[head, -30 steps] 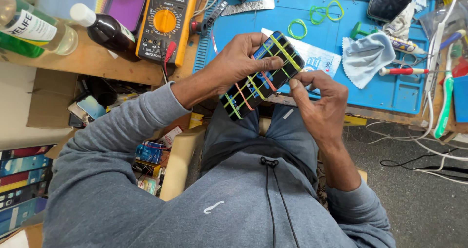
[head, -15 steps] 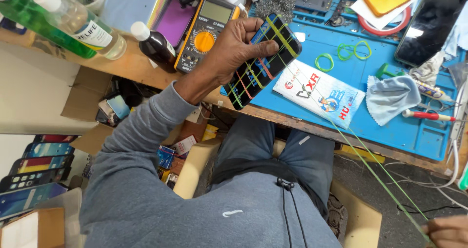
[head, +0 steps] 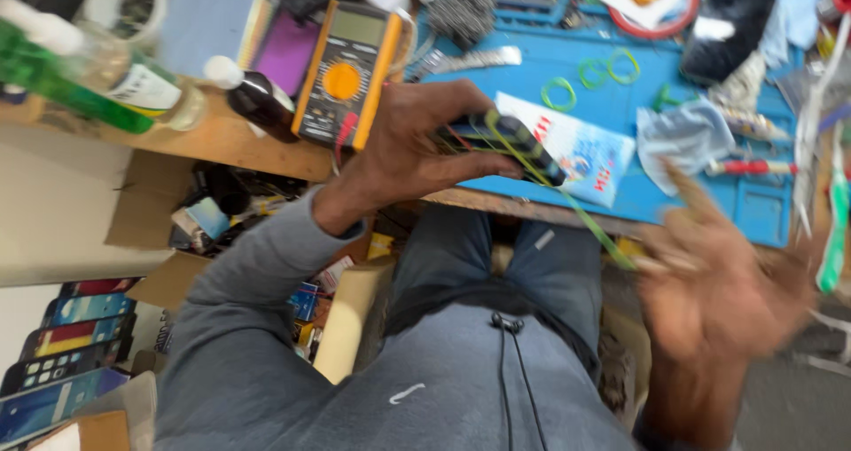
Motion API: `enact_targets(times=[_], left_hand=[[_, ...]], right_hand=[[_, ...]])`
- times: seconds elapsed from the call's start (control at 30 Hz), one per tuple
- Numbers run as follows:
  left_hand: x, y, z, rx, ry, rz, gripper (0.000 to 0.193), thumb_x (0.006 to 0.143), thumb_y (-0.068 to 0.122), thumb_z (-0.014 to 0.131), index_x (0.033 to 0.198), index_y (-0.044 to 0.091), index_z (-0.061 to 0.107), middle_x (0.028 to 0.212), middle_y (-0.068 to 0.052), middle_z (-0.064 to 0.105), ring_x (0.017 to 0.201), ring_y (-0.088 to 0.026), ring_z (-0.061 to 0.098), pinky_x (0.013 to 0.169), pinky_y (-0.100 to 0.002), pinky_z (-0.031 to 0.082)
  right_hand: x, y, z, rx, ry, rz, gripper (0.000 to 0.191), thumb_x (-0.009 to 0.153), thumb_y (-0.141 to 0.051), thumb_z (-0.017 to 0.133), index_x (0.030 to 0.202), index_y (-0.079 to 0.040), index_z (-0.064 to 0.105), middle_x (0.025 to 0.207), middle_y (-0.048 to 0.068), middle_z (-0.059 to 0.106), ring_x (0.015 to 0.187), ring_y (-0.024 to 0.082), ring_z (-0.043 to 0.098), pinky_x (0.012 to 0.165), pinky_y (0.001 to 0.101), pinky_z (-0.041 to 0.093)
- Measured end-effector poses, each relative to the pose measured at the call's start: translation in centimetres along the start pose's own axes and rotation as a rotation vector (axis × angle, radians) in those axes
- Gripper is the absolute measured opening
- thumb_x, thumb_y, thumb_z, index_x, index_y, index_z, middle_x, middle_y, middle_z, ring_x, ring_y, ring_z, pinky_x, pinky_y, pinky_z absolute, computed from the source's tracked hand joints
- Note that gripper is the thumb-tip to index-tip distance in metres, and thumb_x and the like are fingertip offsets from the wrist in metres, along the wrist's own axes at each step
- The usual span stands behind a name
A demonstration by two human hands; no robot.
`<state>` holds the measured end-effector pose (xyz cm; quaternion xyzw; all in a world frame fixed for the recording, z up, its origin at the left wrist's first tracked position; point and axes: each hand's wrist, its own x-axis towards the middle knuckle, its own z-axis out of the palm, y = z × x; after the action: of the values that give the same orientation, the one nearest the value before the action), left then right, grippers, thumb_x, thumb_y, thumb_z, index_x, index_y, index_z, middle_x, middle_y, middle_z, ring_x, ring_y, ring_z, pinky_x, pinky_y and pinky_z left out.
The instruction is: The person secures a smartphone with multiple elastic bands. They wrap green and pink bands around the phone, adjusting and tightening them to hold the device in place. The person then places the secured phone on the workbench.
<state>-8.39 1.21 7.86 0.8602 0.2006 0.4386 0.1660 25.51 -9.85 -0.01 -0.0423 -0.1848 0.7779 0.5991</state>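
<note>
My left hand grips a black phone wrapped in several coloured rubber bands and holds it edge-on over the front edge of the blue work mat. A green rubber band stretches taut from the phone down to the right. It ends at the fingers of my right hand, which is blurred with motion above my lap, to the right of the phone. A white and blue packet lies on the mat just behind the phone.
A yellow multimeter, a dark bottle and a green bottle stand on the wooden bench at left. Loose green bands, a grey cloth and a red-handled tool lie on the mat. Phones are stacked at lower left.
My right hand has come up from the lower right corner towards the phone, still on the stretched green band. My left hand has turned the phone from face-up to edge-on.
</note>
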Motion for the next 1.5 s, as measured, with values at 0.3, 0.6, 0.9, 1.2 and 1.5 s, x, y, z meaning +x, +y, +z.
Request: enact_targets(times=[0.3,0.6,0.9,1.2,1.5], left_hand=[[1.5,1.2,3.7,0.460,-0.431,-0.045,0.026,0.093,0.028,0.074,0.099,0.006,0.061,0.081,-0.011,0.070,0.074,-0.032,0.072,0.059,-0.044,0.055],[0.1,-3.9,3.5,0.045,-0.208,-0.298,0.046,0.073,0.031,0.098,0.095,0.002,0.069,0.080,-0.012,0.072,0.068,-0.021,0.071,0.060,-0.036,0.053],[-1.4,-8.1,-0.2,-0.588,-0.211,-0.551,0.034,0.083,0.006,0.094,0.103,-0.001,0.067,0.095,-0.005,0.076,0.088,-0.005,0.071,0.077,-0.021,0.058],[-1.7,-8.2,-1.2,-0.597,0.018,-0.597,0.034,0.083,0.015,0.094,0.101,0.002,0.068,0.086,-0.004,0.075,0.075,-0.004,0.068,0.068,-0.022,0.057],[-2.2,-7.2,-1.1,-0.647,0.123,-0.475,0.029,0.088,0.017,0.088,0.105,0.004,0.069,0.091,-0.006,0.078,0.077,-0.009,0.075,0.071,-0.026,0.065]], right_hand=[[4.2,5.4,9.4,-1.598,-0.263,0.010,0.089,0.101,-0.066,0.040,0.154,0.005,0.044,0.111,0.012,0.070,0.108,0.027,0.068,0.097,0.0403,0.052],[2.8,9.1,7.4,-1.823,-0.354,-0.086,0.058,0.091,-0.036,0.067,0.134,0.003,0.061,0.084,0.009,0.061,0.077,0.025,0.060,0.072,0.0387,0.049],[-1.0,9.4,2.3,-1.878,-0.171,-0.174,0.034,0.090,-0.015,0.070,0.121,-0.002,0.068,0.073,0.006,0.052,0.068,0.020,0.052,0.062,0.0364,0.044],[-3.4,9.8,-1.4,-1.872,-0.107,-0.285,0.028,0.088,-0.010,0.073,0.115,-0.002,0.069,0.072,0.005,0.052,0.067,0.017,0.051,0.061,0.0321,0.044],[-3.6,8.0,-4.0,-0.503,0.117,-0.259,0.024,0.107,-0.018,0.060,0.099,0.001,0.071,0.074,0.009,0.060,0.068,0.019,0.054,0.083,0.0408,0.049]])
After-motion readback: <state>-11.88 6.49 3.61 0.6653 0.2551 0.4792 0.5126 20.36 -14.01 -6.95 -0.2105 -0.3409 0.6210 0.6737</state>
